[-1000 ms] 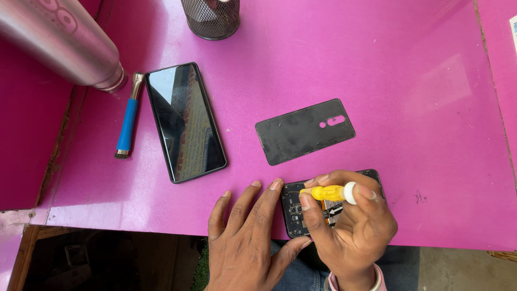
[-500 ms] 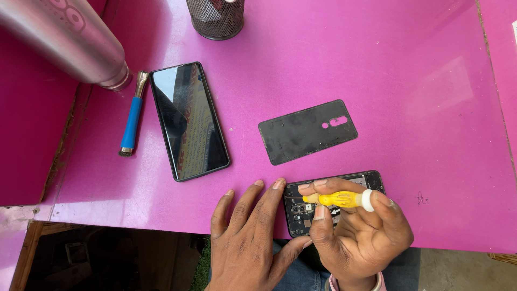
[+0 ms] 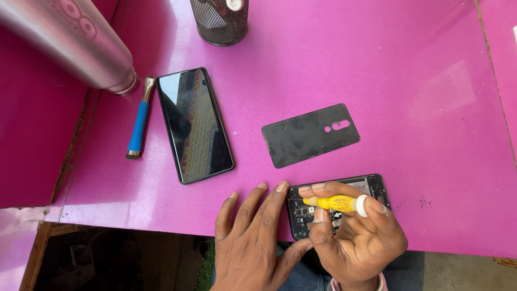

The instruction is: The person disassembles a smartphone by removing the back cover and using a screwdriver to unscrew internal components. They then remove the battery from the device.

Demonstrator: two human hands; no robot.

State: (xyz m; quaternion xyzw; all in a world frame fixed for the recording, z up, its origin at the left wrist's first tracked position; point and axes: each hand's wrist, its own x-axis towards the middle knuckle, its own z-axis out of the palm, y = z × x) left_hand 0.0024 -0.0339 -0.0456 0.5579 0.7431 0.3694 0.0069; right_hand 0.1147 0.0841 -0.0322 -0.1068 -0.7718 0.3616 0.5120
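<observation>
Steel glints at ten o'clock, where a tall brushed-metal bottle (image 3: 70, 43) lies tilted over the pink tabletop (image 3: 431, 81). Just beside its base rests a small blue-handled brush (image 3: 138, 126), then a black glass-fronted phone (image 3: 194, 124) lying face up. A black wire-mesh cup (image 3: 219, 22) stands at twelve o'clock. Near the centre lies a flat black phone back cover (image 3: 311, 134), apart from everything else. At six o'clock the left hand (image 3: 253, 242) rests flat, fingers spread, touching the opened black phone body (image 3: 371, 186) at the table's near edge. The right hand (image 3: 358, 242) pinches a yellow-handled screwdriver (image 3: 336, 203) over that phone, hiding much of it. Bare ground shows below the table edge.
</observation>
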